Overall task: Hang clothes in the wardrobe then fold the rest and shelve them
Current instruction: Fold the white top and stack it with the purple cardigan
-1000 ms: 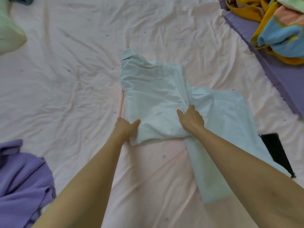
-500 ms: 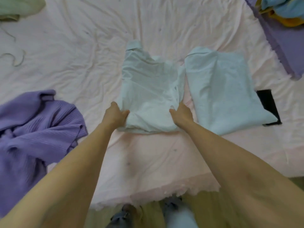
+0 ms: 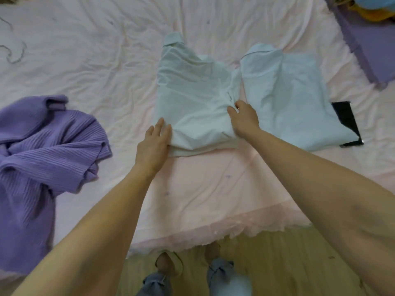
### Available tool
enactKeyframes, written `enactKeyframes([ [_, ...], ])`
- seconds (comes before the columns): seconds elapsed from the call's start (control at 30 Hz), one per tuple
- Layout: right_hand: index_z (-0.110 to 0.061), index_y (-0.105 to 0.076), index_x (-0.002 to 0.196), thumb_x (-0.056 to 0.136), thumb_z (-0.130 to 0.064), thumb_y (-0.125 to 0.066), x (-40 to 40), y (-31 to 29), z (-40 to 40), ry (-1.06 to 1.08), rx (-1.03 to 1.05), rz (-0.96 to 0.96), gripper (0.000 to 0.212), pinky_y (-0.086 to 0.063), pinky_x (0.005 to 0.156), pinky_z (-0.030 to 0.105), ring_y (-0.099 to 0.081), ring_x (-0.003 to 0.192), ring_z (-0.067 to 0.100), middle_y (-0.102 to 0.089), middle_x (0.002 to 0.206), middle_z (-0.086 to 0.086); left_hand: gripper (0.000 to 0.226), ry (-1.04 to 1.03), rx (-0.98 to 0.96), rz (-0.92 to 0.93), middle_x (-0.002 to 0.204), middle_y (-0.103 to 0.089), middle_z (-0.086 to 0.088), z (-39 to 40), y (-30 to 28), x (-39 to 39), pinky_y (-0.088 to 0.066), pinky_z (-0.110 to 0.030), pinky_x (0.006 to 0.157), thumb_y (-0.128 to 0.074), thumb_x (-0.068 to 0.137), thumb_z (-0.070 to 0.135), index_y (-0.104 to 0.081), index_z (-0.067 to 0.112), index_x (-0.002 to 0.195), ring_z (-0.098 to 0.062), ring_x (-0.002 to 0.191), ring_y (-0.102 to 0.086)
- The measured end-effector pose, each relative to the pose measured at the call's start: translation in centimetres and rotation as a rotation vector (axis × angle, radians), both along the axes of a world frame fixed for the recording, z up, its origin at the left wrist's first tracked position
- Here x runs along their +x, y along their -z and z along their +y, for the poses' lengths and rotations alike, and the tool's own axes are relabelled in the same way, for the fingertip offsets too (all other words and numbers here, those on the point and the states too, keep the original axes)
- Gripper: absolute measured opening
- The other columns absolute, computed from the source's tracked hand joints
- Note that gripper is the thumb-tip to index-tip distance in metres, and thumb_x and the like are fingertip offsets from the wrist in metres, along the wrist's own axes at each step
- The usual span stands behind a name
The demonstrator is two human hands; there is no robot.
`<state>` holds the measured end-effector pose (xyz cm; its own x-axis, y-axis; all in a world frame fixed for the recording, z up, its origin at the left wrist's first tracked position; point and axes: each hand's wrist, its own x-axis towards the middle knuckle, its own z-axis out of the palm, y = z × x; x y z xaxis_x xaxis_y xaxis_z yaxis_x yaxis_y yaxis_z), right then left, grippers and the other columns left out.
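Note:
A pale blue-white garment (image 3: 192, 97) lies partly folded on the pink bed sheet (image 3: 96, 67). Its other half (image 3: 288, 99) is spread out flat to the right. My left hand (image 3: 152, 146) rests flat with fingers apart on the near left corner of the folded part. My right hand (image 3: 243, 119) lies on the fold's right edge, fingers curled into the cloth where the two halves meet; whether it pinches the fabric is unclear.
A crumpled purple ribbed sweater (image 3: 42, 150) lies at the left. A black phone (image 3: 347, 122) sits partly under the garment's right edge. A purple cushion (image 3: 367, 45) with colourful clothes (image 3: 372, 9) is at the far right. The bed's lace hem (image 3: 224, 233) and wooden floor are below.
The right half of the garment has been laid out flat beside the folded part. My left hand has let go and opened flat. The view has tilted down toward the bed edge.

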<state>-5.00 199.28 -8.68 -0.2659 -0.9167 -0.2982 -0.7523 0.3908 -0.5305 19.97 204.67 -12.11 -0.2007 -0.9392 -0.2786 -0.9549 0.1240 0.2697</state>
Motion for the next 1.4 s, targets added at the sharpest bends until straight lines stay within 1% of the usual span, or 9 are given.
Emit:
enactKeyframes([
  [0.13,-0.006,-0.056,0.105,0.099,-0.025,-0.043,0.1,-0.4,-0.7,-0.025,0.009,0.081,0.024,-0.034,0.077,0.031,-0.054,0.108,0.033,-0.059,0.118,0.018,0.053,0.073,-0.023,-0.147,0.159,-0.012,-0.007,-0.9,0.2,0.4,-0.046,-0.048,0.072,-0.045,0.094,0.004,-0.031,0.015,0.143,-0.036,0.138,-0.025],
  [0.23,-0.011,-0.049,0.097,0.1,-0.02,-0.043,0.5,-0.3,0.4,0.01,-0.047,0.04,0.011,-0.038,0.08,0.035,-0.055,0.101,0.033,-0.06,0.11,0.018,0.061,0.032,0.056,-0.159,0.16,-0.004,-0.007,-0.6,0.4,0.0,-0.047,-0.053,0.081,-0.044,0.091,-0.003,-0.025,0.016,0.146,-0.042,0.141,-0.018],
  [0.47,-0.008,-0.04,0.089,0.1,-0.015,-0.042,1.6,-1.7,0.0,0.05,-0.223,-0.18,0.013,-0.026,0.056,0.024,-0.043,0.076,0.02,-0.049,0.083,0.007,0.065,0.032,-0.019,-0.148,0.16,-0.009,-0.009,-0.8,-0.3,0.6,-0.048,-0.051,0.078,-0.044,0.09,-0.011,-0.023,0.01,0.148,-0.042,0.131,-0.03],
  [0.63,-0.001,-0.042,0.115,0.1,-0.012,-0.035,1.5,2.1,1.9,-0.022,-0.015,-0.054,0.02,-0.03,0.069,0.03,-0.055,0.099,0.036,-0.057,0.111,0.026,0.074,0.16,-0.052,-0.374,0.161,0.006,-0.008,-0.3,0.7,0.8,-0.05,-0.044,0.078,-0.043,0.092,-0.008,-0.004,0.007,0.153,-0.046,0.143,-0.011],
  [0.77,-0.002,-0.038,0.129,0.099,-0.012,-0.034,0.4,5.3,3.8,-0.063,0.169,0.135,0.032,-0.039,0.086,0.038,-0.05,0.115,0.037,-0.044,0.129,0.022,0.073,0.142,0.108,-0.364,0.16,0.02,0.0,0.1,2.3,-0.6,-0.045,-0.048,0.091,-0.036,0.098,0.0,0.007,0.018,0.154,-0.047,0.144,0.002],
  [1.0,-0.012,-0.032,0.142,0.102,-0.025,-0.032,1.1,6.9,3.3,0.132,0.222,0.048,0.042,-0.032,0.1,0.041,-0.038,0.125,0.037,-0.041,0.137,0.021,0.088,-0.209,0.11,0.116,0.158,0.003,-0.021,-0.3,3.3,0.9,-0.042,-0.051,0.095,-0.052,0.091,0.003,0.004,0.027,0.154,-0.049,0.119,-0.044],
  [1.17,-0.01,-0.038,0.137,0.1,-0.018,-0.034,0.7,6.5,3.7,0.149,0.084,-0.18,0.038,-0.035,0.08,0.028,-0.052,0.114,0.034,-0.053,0.128,0.018,0.082,-0.072,0.096,-0.05,0.137,-0.025,-0.027,-0.4,2.5,0.6,-0.044,-0.053,0.082,-0.042,0.092,-0.002,0.005,0.024,0.154,-0.046,0.092,-0.051],
  [1.27,-0.008,-0.04,0.131,0.098,-0.015,-0.033,1.0,5.5,4.4,0.131,0.121,-0.136,0.034,-0.044,0.084,0.036,-0.055,0.106,0.037,-0.056,0.119,0.021,0.078,0.025,0.106,-0.191,0.135,-0.028,-0.027,0.3,1.5,0.7,-0.043,-0.05,0.075,-0.038,0.095,-0.001,0.006,0.024,0.154,-0.043,0.09,-0.053],
  [1.4,-0.006,-0.032,0.137,0.096,-0.011,-0.033,1.7,4.7,7.6,0.074,0.263,-0.067,0.041,-0.047,0.091,0.043,-0.056,0.106,0.039,-0.054,0.119,0.023,0.076,0.017,0.302,-0.299,0.136,-0.028,-0.027,3.9,0.4,0.2,-0.046,-0.046,0.085,-0.034,0.097,0.001,0.012,0.026,0.153,-0.042,0.098,-0.058],
])
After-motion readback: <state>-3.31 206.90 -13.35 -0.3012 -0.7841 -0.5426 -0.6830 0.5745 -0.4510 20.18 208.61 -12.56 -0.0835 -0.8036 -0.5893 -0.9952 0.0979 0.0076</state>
